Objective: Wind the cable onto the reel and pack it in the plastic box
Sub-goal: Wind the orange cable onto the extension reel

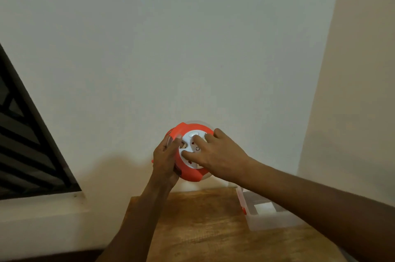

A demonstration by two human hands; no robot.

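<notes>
An orange cable reel [189,131] with a white centre disc is held up in the air above the far edge of the wooden table [203,225]. My left hand [165,158] grips the reel's left rim. Fingers of my right hand [215,150] press on the white disc in the reel's face. No loose cable shows. A clear plastic box [269,217] with a red latch stands on the table at the right, partly hidden under my right forearm.
A plain pale wall fills the background, with a corner at the right. A dark window grille [27,144] and its white sill [42,208] lie to the left of the table.
</notes>
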